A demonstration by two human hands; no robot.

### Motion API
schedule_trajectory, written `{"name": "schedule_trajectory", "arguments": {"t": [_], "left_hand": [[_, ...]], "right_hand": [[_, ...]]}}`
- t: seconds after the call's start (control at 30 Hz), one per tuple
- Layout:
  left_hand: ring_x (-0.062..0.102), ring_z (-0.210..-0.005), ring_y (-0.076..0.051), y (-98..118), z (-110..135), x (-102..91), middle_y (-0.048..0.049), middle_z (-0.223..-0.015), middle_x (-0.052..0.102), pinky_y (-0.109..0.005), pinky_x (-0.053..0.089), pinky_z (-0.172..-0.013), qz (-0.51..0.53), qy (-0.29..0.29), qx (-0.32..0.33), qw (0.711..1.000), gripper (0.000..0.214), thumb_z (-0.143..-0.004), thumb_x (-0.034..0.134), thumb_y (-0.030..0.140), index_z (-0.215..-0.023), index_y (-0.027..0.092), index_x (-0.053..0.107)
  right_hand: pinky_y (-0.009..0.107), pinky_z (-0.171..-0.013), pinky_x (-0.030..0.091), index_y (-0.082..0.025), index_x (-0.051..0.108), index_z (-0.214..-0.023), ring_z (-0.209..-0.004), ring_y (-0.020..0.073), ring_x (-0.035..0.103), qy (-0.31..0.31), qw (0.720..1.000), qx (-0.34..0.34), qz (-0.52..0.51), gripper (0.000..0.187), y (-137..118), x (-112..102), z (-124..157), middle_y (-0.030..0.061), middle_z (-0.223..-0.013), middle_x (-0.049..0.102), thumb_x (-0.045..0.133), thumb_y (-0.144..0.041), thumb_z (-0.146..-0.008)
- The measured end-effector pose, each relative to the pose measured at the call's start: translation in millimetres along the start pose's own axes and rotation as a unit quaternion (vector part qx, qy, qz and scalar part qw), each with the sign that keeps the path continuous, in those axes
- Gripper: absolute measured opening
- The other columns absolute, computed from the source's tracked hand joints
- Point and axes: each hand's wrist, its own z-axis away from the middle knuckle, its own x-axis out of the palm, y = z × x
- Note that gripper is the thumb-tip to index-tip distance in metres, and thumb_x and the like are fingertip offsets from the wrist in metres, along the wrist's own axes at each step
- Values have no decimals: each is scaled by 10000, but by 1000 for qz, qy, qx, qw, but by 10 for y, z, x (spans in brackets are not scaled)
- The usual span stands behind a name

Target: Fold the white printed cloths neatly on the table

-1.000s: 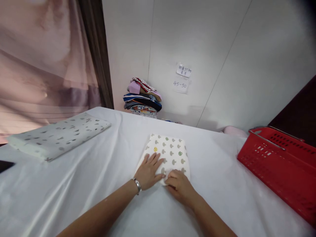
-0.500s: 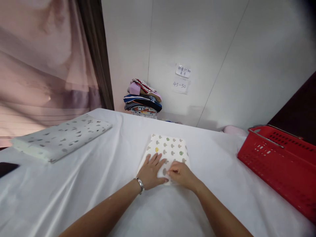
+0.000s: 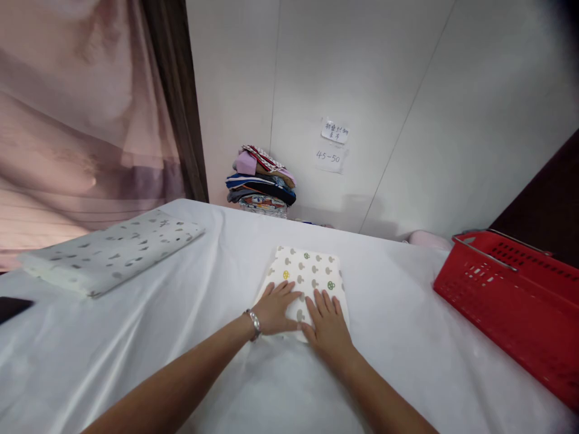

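Note:
A folded white cloth (image 3: pixel 312 265) printed with grey, green and yellow mushrooms lies flat on the table in front of me. My left hand (image 3: pixel 274 310), with a silver bracelet at the wrist, rests on its near left part with the fingers spread. On the near right part lies my right hand (image 3: pixel 329 325), palm down and fingers stretched out. The two thumbs almost meet near the cloth's front edge. Neither hand grips anything.
Another folded white cloth (image 3: pixel 117 250) with dark leaf-like marks lies at the left, near a dark flat object (image 3: pixel 13 308). A red basket (image 3: pixel 511 307) stands at the right. Beyond the white-covered table (image 3: pixel 384 271) is a stack of folded fabrics (image 3: pixel 262 181).
My right hand has gone from curled fingers to lying flat and stretched out on the mushroom cloth. My left hand has stayed nearly in place.

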Motion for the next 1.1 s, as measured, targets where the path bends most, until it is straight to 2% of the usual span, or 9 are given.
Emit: {"name": "schedule_trajectory", "arguments": {"t": [0.07,0.17,0.33,0.53,0.7,0.87,0.97,1.03,1.1], "left_hand": [[176,-1347,-271,-32,-75,-38,-92,-1456,247,-512,145,-1072,-2,34,-42,999,703,-750,436,648,-1317,234,402],[139,-1354,-278,-105,-131,65,-70,-1463,231,-550,109,-1062,-27,103,-87,991,642,-803,392,604,-1333,242,376],[103,-1360,-277,-200,-61,327,-42,-1469,218,-551,101,-1064,-35,159,-79,984,632,-832,338,604,-1360,256,336],[129,-1357,-263,-243,13,337,-35,-1452,272,-531,125,-1074,-38,189,-60,980,604,-844,328,594,-1338,251,374],[150,-1352,-264,-228,41,329,-37,-1446,287,-529,126,-1073,-35,187,-58,980,571,-844,357,573,-1324,265,397],[155,-1352,-252,-208,184,359,-34,-1454,268,-518,169,-1064,-26,186,-77,979,544,-859,346,544,-1322,262,394],[145,-1355,-259,-185,211,266,-33,-1463,241,-528,184,-1054,-8,141,-103,985,550,-849,361,538,-1326,265,384],[139,-1355,-272,-144,153,130,-55,-1466,225,-541,189,-1045,3,90,-122,988,583,-819,404,547,-1322,253,389],[130,-1356,-276,-90,44,-16,-81,-1471,201,-542,186,-1045,6,62,-135,989,625,-796,417,568,-1320,229,391]], "right_hand": [[516,-1058,159,-179,368,-1356,-1333,309,199,3,1000,2,0,545,1,-4,-12,120,-1433,298,381,-442,-879],[520,-1056,163,-185,371,-1354,-1333,309,199,4,1000,-3,-6,540,9,-3,-17,118,-1430,306,384,-440,-878],[505,-1062,159,-194,374,-1352,-1334,305,195,-8,1000,-8,-12,540,23,-14,1,114,-1437,293,376,-455,-879],[500,-1067,147,-191,362,-1357,-1338,302,183,-13,1000,-9,-11,546,17,-38,17,113,-1442,282,348,-467,-886],[491,-1066,155,-192,396,-1336,-1332,299,205,-2,1000,-7,-9,526,-1,-61,31,108,-1430,312,349,-463,-888],[479,-1069,141,-200,400,-1333,-1333,286,207,-9,999,3,-33,514,-9,-79,64,99,-1431,312,329,-461,-895],[478,-1060,154,-214,414,-1321,-1333,285,208,-57,996,18,-73,517,19,-152,7,96,-1431,314,362,-477,-879],[472,-1050,174,-222,433,-1304,-1329,275,223,-93,990,30,-105,504,55,-236,-102,93,-1425,327,382,-473,-870],[460,-1049,174,-217,437,-1300,-1333,258,218,-98,986,55,-123,490,107,-319,-258,92,-1428,321,370,-457,-877]]}}
